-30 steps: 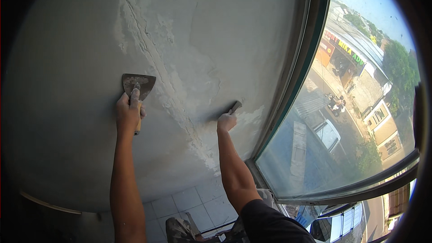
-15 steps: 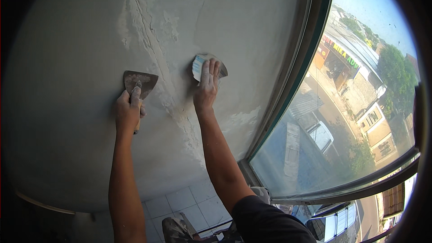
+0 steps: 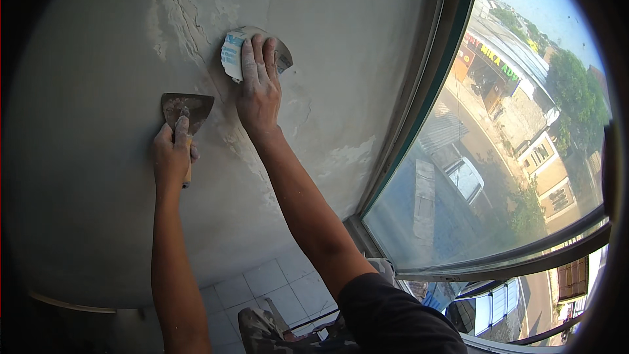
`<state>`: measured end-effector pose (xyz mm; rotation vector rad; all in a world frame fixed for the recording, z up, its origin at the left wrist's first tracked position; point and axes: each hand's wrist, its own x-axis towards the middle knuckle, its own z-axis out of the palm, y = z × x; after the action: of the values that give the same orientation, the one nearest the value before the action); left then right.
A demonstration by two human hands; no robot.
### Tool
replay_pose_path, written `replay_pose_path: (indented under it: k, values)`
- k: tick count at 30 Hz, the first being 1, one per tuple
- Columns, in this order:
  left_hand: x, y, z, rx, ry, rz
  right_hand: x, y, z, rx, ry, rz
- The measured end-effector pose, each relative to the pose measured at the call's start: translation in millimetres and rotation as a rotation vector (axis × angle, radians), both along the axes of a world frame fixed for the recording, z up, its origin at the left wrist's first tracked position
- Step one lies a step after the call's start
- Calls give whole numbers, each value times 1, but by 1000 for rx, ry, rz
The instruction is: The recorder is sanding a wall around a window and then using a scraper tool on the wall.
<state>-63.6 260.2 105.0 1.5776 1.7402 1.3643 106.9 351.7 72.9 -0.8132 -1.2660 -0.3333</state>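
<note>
In my left hand (image 3: 173, 154) is a putty knife with a wide, stained metal blade (image 3: 190, 101) and a light wooden handle. My fingers are wrapped round the handle, and the blade points up, close to the wall. Dust-whitened fingers of my right hand (image 3: 261, 85) press a piece of sandpaper (image 3: 232, 54) flat on the wall, its pale back with blue print facing out. The right thumb is hidden. Just left of the sandpaper, a rough filled crack (image 3: 178, 5) runs down the grey wall (image 3: 347, 26), with pale filler patches beside it.
A window (image 3: 452, 177) with a dark frame closes off the right side; a street, vehicles, buildings and a tree show through it. Below are white floor tiles (image 3: 267, 280) and my camouflage-clad leg (image 3: 257, 329). A pale curved edge (image 3: 69, 303) lies at lower left.
My right hand has slid the sandpaper up and left across the wall, nearer the crack. The left hand with the putty knife has shifted slightly left and up in the picture; the view also moved a little.
</note>
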Motion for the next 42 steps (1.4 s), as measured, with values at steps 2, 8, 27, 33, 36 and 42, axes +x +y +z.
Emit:
replay_pose_path:
  k: [2,8,27,33,36,42]
  values:
    - [7,-2,2,-3,-18,-4,11,10,-33,-20,-22,-89]
    - [10,7,-3,25,-11,-37,27,10,-219,-815,823,-212]
    - [20,-4,8,-32,10,-14,17,-8,-223,-945,947,-167]
    - [1,-2,1,-21,10,1,-22,-24,-67,-273,260,72]
    - [3,-6,7,-15,-28,-32,-21,-12,-85,-182,177,57]
    - [36,6,1,-6,-44,-83,36,15,-274,-1013,958,-317]
